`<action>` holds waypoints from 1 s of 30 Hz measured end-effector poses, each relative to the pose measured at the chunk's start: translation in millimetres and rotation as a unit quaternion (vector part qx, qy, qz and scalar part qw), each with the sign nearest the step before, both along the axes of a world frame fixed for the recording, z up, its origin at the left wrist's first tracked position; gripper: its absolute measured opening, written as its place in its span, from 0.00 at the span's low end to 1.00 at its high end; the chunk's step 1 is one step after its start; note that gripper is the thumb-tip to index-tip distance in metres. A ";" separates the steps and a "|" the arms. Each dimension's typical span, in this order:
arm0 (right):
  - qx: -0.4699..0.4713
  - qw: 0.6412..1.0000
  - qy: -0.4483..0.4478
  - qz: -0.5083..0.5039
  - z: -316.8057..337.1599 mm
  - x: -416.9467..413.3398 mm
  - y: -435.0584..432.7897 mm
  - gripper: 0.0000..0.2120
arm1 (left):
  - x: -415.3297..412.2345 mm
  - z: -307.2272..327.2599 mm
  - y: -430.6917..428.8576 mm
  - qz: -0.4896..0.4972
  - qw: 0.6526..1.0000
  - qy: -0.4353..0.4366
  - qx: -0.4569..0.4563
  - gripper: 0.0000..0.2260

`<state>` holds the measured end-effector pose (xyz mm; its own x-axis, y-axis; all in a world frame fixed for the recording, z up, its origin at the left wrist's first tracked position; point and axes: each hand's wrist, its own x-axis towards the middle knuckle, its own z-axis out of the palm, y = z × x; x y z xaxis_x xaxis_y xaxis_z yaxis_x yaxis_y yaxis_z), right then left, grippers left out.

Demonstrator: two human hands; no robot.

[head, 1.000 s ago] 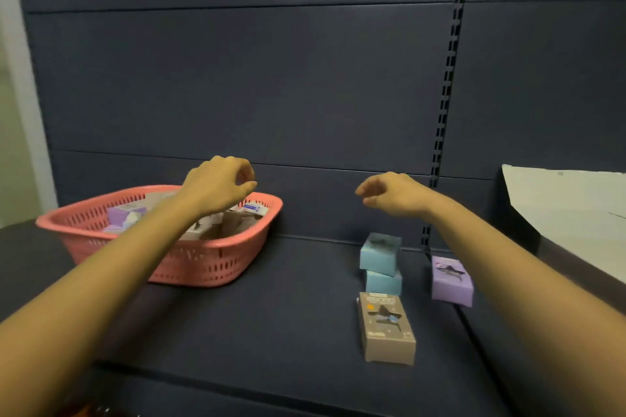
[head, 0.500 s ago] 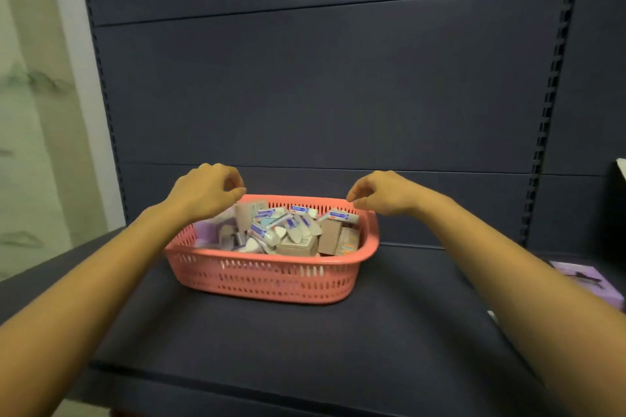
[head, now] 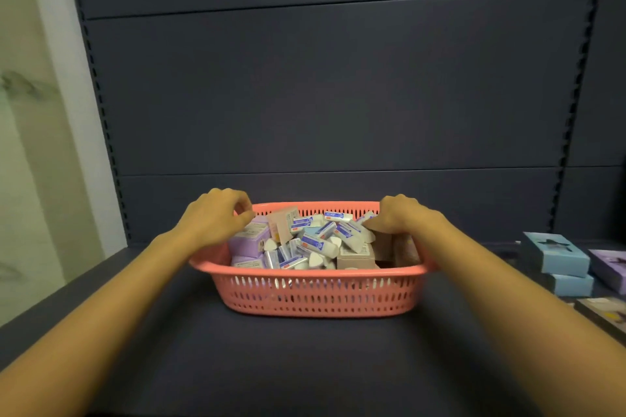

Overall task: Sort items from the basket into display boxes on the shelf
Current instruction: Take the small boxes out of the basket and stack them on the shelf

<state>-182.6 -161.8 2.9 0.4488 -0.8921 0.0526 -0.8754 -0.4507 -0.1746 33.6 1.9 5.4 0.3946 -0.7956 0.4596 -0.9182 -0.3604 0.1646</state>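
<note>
Reaching into 1 pink basket (head: 315,272) at shelf (head: 305,359) centre: left hand (head: 216,217) curling at far-left rim, right hand (head: 403,215) curling over packs (head: 318,240), grasp unclear for both. Lying right: 2 stacked blue boxes (head: 555,256).

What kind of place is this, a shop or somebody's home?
Probably a shop aisle being stocked: a dark shelf backed by slotted uprights, a pink basket heaped with small packaged goods, and blue boxes set out beside it.

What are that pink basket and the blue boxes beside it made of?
The pink basket looks like moulded plastic, smooth with a slight sheen; its wall has rows of slots. The blue boxes seem to be matte cardboard: sharp folded edges, a window cut in the top one.
</note>
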 end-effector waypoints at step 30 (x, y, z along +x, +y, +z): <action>0.050 0.958 -0.282 0.031 20.3 -45.6 13.8 0.18 | 4.2 -2.5 -91.0 -0.042 0.984 0.085 0.149 0.19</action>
<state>-228.2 -148.0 23.2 0.4276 -0.8775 0.2172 -0.6010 -0.4554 -0.6568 37.8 -89.2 2.9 0.3719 -0.9185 0.1343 -0.9155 -0.3390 0.2168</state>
